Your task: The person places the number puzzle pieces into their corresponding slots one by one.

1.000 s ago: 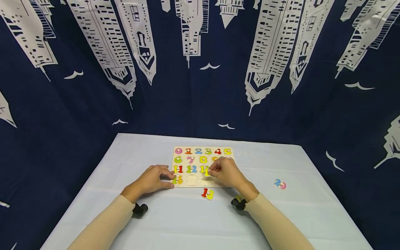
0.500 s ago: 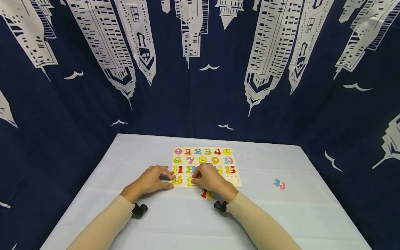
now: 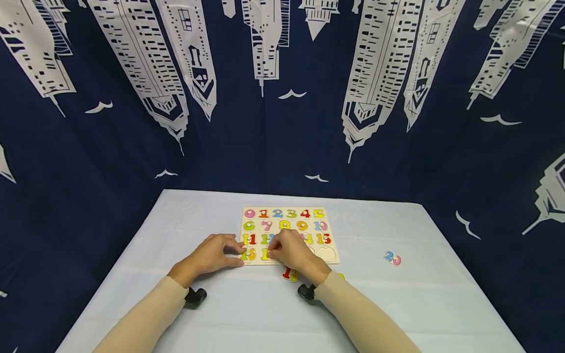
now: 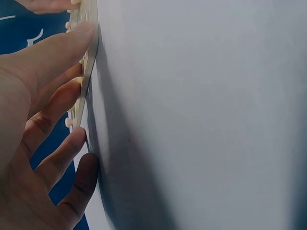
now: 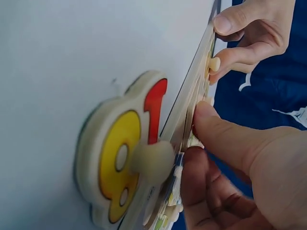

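A wooden number puzzle board (image 3: 333, 242) lies on the table, its upper rows filled with coloured knobbed pieces. My right hand (image 3: 293, 250) pinches a number puzzle piece (image 3: 265, 254) over the second place of the bottom row. Only its yellow 1 shows; the fingers cover the rest. My left hand (image 3: 212, 255) rests at the board's left edge, thumb and fingers spread and touching it, as the left wrist view also shows. Just below the board lies the red and yellow 18 piece (image 5: 115, 177), partly behind my right hand in the head view.
A blue and pink 20 piece (image 3: 392, 258) lies to the right on the white table (image 3: 423, 304). A bit of yellow piece (image 3: 342, 276) shows beside my right sleeve. Behind the table hangs a dark blue cloth (image 3: 265, 147) with white buildings.
My right hand has moved left across the board's lower part with the number puzzle piece, then stayed at the bottom row's second place. The left hand has kept its place.
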`<control>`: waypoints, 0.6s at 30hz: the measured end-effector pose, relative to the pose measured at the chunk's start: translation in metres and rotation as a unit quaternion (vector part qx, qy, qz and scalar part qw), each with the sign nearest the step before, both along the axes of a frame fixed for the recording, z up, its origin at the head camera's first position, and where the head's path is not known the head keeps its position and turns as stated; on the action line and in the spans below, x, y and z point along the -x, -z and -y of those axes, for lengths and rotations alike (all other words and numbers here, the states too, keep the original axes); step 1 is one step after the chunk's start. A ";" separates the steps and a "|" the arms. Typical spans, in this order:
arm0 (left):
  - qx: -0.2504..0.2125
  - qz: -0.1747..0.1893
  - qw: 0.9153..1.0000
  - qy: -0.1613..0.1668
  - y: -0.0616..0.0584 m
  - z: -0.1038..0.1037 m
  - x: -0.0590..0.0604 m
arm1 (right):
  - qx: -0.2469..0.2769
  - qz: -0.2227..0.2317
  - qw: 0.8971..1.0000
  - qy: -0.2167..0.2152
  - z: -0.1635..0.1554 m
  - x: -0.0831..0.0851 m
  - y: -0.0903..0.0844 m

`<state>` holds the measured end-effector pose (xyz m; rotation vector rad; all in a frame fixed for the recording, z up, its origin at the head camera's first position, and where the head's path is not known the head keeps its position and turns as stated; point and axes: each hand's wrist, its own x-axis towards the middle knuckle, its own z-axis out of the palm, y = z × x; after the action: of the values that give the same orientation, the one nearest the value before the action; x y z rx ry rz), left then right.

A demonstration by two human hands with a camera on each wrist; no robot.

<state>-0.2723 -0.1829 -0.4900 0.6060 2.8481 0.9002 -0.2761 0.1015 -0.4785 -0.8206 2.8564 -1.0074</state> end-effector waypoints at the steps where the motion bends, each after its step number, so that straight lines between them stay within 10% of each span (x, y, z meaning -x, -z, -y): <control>1: 0.000 -0.001 1.000 0.002 0.000 0.000 0.000 | -0.004 0.000 1.000 -0.004 0.000 0.001 0.000; 18: -0.006 0.000 1.000 0.001 0.001 0.001 0.000 | -0.011 0.014 1.000 -0.020 -0.017 -0.006 -0.005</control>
<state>-0.2722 -0.1837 -0.4907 0.6099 2.8435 0.9176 -0.2698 0.1188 -0.4733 -0.8519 2.8115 -0.9741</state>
